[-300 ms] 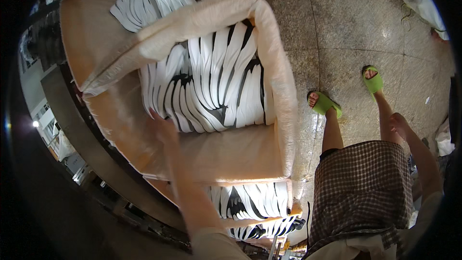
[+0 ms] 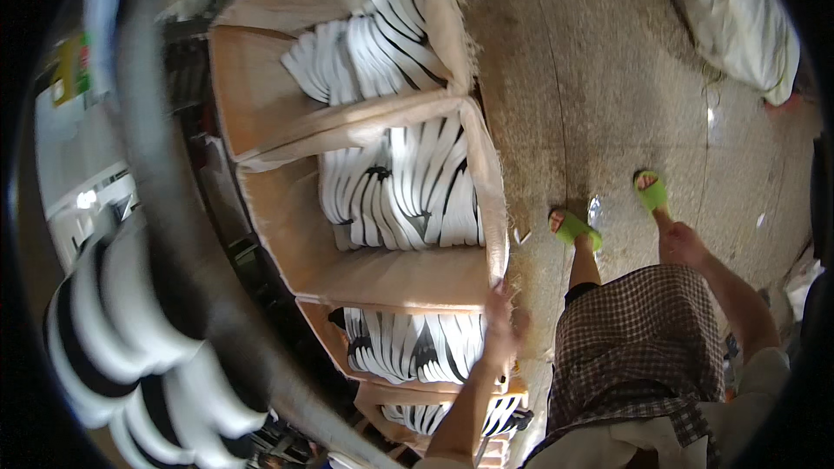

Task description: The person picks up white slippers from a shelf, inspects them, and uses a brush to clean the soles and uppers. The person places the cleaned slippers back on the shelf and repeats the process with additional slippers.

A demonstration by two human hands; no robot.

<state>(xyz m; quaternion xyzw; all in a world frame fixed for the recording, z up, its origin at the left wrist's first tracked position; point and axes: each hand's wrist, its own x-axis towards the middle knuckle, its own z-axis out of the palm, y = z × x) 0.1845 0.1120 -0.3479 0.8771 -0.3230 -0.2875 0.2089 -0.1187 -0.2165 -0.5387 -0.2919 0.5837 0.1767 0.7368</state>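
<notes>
Left hand is sitting at the lower centre-right of the frame, fingers pointing up and overlapping the right end of the rim between the middle bin and the lower bin. Those fingers are blurring; can't tell how far open they are, or whether they're pressing on the rim. Right hand is hanging right of centre, just above the checked apron in frame; its fingers are looking loosely bent, but spread and contents aren't readable, so can't tell. White-and-black curved pieces are lying in packed rows inside the middle bin, centre of frame; similar rows are filling part of the lower bin and the upper bin. More white-and-black pieces are smearing at lower left, beside a grey rail. Green slippers are resting on the floor, right of the bins.
</notes>
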